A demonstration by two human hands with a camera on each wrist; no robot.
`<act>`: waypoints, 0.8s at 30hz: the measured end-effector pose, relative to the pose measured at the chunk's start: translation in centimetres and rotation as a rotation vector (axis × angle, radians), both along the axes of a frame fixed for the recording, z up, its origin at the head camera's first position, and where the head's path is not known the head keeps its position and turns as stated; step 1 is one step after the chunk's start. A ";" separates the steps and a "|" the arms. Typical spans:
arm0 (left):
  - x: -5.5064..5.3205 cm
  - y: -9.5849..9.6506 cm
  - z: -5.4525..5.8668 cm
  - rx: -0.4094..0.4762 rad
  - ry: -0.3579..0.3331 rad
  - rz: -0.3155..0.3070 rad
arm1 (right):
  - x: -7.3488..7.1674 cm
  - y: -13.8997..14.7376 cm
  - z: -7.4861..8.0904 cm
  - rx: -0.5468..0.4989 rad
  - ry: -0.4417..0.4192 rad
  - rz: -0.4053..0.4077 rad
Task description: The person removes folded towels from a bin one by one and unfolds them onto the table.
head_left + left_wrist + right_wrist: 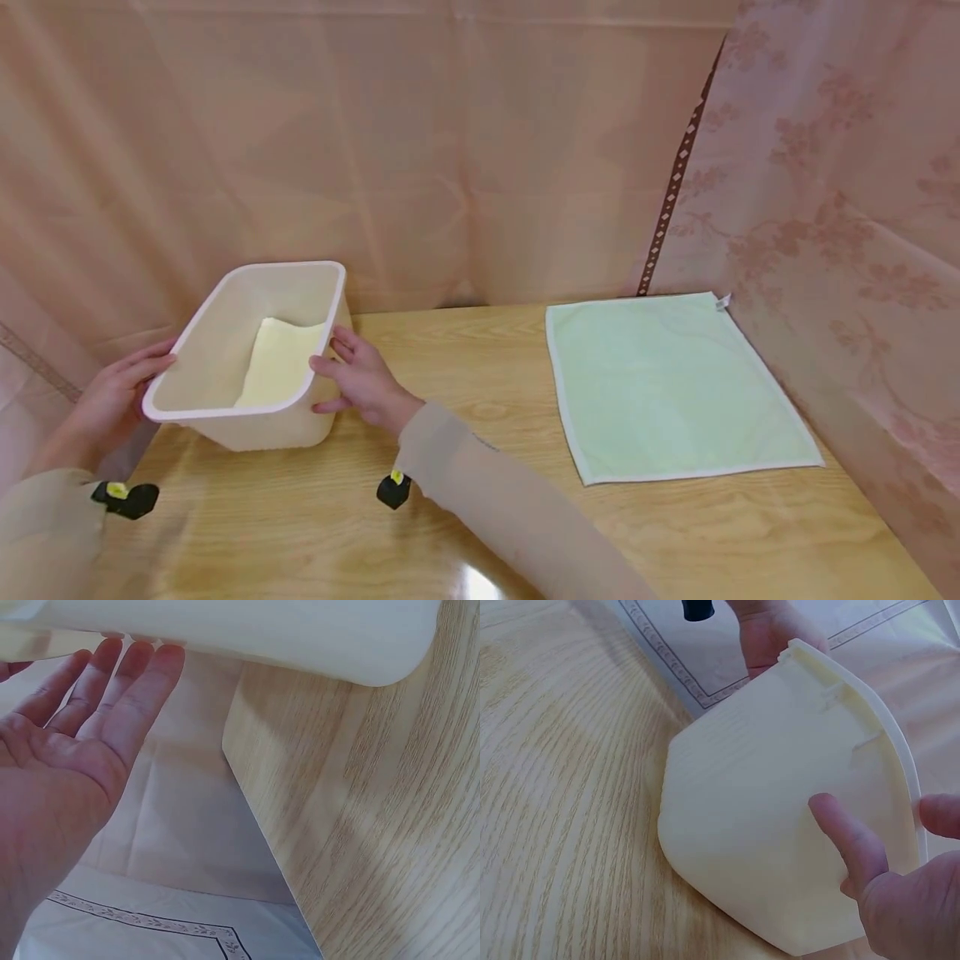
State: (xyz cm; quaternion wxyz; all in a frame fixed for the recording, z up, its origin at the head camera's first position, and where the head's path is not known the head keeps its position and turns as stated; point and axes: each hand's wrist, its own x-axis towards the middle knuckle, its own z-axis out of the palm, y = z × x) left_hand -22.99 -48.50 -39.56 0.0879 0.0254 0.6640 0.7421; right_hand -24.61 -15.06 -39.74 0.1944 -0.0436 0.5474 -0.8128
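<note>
A cream plastic bin (255,429) is at the left part of the table, its opening facing up and toward me. Inside it lies a pale yellow cloth (281,367). My left hand (112,404) holds the bin's left rim, fingertips under the edge; in the left wrist view those fingers (139,697) are nearly straight against the underside. On the opposite side, my right hand (367,383) grips the right rim, thumb at the lip and other fingers spread along the outer wall. The right wrist view shows a finger (847,832) pressed to that wall (735,802).
A pale green towel (675,383) with white edging lies spread flat on the right of the wooden table (480,450). Pink curtains (405,158) hang behind and along both sides. The table's left edge (262,832) passes close below the bin.
</note>
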 end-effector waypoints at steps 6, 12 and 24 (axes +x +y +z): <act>0.8 0.3 -0.6 -0.035 -0.017 0.021 | 0.3 0.2 -0.5 0.022 0.009 0.015; -0.3 1.5 1.7 -0.421 0.051 0.041 | -0.1 0.6 -0.2 0.028 0.011 0.019; -4.5 8.5 10.3 -1.030 0.339 0.017 | 0.6 1.2 -0.1 0.040 0.024 0.036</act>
